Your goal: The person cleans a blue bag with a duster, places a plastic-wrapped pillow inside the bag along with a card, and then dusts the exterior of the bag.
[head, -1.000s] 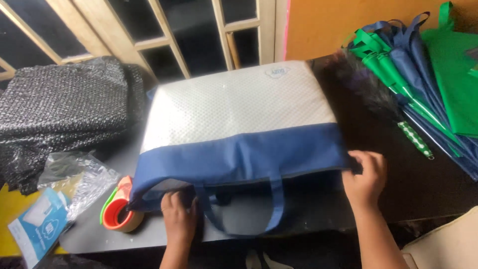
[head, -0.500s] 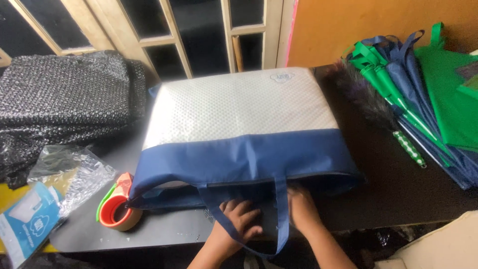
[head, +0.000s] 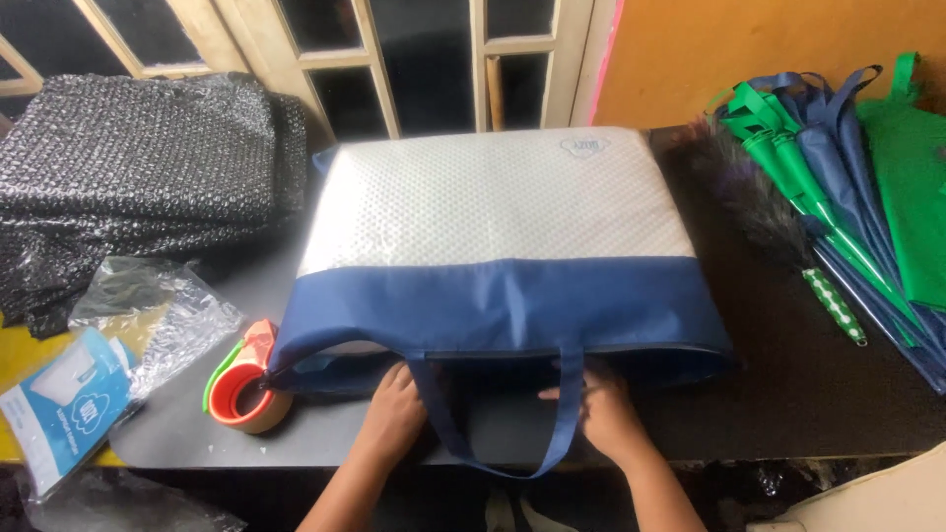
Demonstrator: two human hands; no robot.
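A blue and silver tote bag (head: 493, 266) lies flat on the dark worktop (head: 788, 394), its opening toward the person. Both hands rest at that opening, apart, either side of the blue handle loop (head: 503, 433): the left hand (head: 394, 414) and right hand (head: 606, 414) press the bag's lower edge, fingers curled; whether they pinch fabric is unclear. A tape dispenser (head: 246, 389) sits just left.

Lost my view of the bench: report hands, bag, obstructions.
Left hand and right hand at the bag mouth, grip unclear. Blue-and-white bag flat on table. Tape dispenser beside its left corner.
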